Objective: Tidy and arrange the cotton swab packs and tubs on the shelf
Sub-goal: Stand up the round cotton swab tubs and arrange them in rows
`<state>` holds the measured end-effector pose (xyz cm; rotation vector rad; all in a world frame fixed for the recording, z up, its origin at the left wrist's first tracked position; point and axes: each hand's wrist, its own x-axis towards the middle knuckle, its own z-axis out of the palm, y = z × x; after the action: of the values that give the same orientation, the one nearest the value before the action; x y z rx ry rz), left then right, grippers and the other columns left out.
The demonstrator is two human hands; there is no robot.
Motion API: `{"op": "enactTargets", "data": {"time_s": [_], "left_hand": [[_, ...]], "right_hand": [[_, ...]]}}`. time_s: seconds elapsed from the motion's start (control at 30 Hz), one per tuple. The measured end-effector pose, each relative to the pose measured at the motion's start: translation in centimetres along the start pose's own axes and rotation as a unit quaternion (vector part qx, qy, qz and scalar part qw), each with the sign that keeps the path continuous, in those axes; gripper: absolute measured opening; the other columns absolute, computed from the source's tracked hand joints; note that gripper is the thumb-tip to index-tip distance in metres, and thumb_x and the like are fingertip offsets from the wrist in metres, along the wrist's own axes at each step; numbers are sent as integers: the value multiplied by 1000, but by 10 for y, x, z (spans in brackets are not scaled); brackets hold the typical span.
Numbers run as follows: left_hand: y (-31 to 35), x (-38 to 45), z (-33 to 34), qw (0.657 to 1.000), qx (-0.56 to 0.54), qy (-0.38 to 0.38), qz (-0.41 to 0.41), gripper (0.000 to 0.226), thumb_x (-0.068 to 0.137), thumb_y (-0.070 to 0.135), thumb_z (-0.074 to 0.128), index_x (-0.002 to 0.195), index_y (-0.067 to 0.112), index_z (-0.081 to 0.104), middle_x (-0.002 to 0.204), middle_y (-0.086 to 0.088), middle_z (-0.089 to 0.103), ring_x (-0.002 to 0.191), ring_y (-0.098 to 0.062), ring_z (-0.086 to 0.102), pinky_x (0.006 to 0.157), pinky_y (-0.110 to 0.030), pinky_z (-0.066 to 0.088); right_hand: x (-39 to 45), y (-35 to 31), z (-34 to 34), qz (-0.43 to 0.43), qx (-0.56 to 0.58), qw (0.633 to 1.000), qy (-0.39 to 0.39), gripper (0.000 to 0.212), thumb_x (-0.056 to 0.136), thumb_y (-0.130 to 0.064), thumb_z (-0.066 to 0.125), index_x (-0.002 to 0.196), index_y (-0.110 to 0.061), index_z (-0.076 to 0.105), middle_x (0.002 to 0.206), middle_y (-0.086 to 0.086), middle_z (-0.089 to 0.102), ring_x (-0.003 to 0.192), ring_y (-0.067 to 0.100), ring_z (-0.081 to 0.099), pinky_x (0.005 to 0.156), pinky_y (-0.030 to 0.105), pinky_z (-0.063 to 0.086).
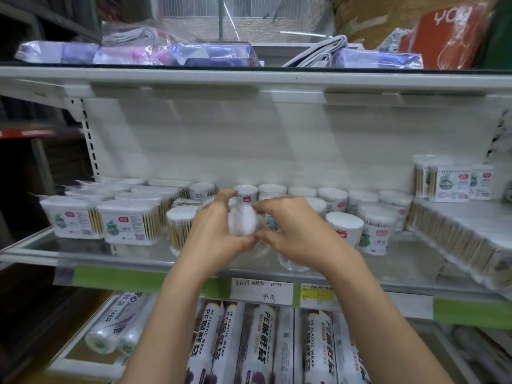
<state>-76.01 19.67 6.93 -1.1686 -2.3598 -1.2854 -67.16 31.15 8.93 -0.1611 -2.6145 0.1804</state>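
A round white cotton swab tub [240,223], top tipped toward the camera, is gripped between left hand [214,231] and right hand [293,231] fingers above the grey shelf [83,256].

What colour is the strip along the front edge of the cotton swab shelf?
Green, on the shelf-edge strip, seen in the head view; white price labels sit on it.
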Motion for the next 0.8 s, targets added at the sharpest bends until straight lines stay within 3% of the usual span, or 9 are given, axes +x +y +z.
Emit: {"op": "enactTargets", "data": {"time_s": [0.13,0.2,0.27,0.37,0.43,0.5,0.6,0.7,0.8], "left_hand": [[-2,5,1,1000,14,-3,9,75,68,33,79,133,16,46,113,-1,58,107,-17,54,80,-22,38],[-2,9,4,999,26,-21,18,66,70,39,76,128,15,53,119,-4,61,110,-19,55,87,-26,43],[1,15,8,997,46,-54,17,62,73,44,70,127,18,54,123,-8,59,117,-24,51,98,-36,44],[6,20,11,986,115,-123,-8,56,81,40,65,132,22,49,135,-9,47,130,-27,34,108,-40,34],[12,19,9,979,160,-127,10,53,82,39,64,131,22,49,137,-9,44,130,-27,30,107,-37,30],[26,15,7,979,180,-78,61,51,83,36,62,130,19,51,136,-10,47,127,-28,35,103,-32,29],[62,18,17,987,80,-32,137,43,87,26,60,127,14,56,129,-7,59,122,-22,49,99,-26,34],[100,36,46,983,4,-107,146,39,88,23,59,125,11,58,121,-6,64,109,-20,60,95,-30,47],[132,66,79,963,62,-236,116,38,89,29,58,122,10,58,122,-8,61,110,-23,58,92,-29,47]], "right_hand": [[-3,4,-1,0,-10,1000,19,23,85,-23,61,104,-11,65,102,5,69,101,22,61,85,37,49],[-7,6,-5,1,-11,999,36,25,87,-21,59,108,-10,66,108,5,69,106,21,60,89,33,47],[-15,11,-14,15,0,998,64,32,88,-20,58,119,-11,63,121,4,66,115,18,57,94,22,39],[-32,33,-36,84,39,988,127,34,89,-18,59,122,-12,62,123,0,65,115,13,58,89,9,33],[-47,55,-48,148,57,972,175,32,88,-13,59,120,-11,64,120,1,67,112,14,60,94,14,38],[-62,76,-58,220,65,949,216,32,88,-8,58,120,-8,64,118,5,67,111,17,62,99,23,43],[-81,96,-63,315,76,914,242,33,89,-2,54,121,-5,61,119,10,66,109,20,61,94,18,38],[-92,105,-59,365,75,904,210,30,88,2,49,115,-2,63,117,15,65,109,26,59,90,18,39],[-92,121,-62,389,74,904,165,27,89,-1,46,109,2,64,111,21,65,104,32,59,90,31,45]]}}
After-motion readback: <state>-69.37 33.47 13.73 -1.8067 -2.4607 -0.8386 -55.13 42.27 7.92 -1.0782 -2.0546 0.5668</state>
